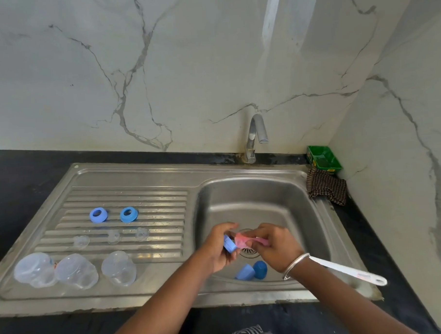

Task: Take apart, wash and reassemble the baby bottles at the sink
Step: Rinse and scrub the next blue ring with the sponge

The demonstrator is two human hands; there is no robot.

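A light-blue cap [229,243] is being gripped in the curled fingers of the left hand [219,247] over the sink [256,195]. The pink head of a bottle brush [345,268] is being pressed against the cap by the right hand [273,245], closed round the brush. Two more blue caps [253,270] are lying in the basin just below both hands. Clear bottles [75,270] are resting on the drainboard, well to the left of the left hand.
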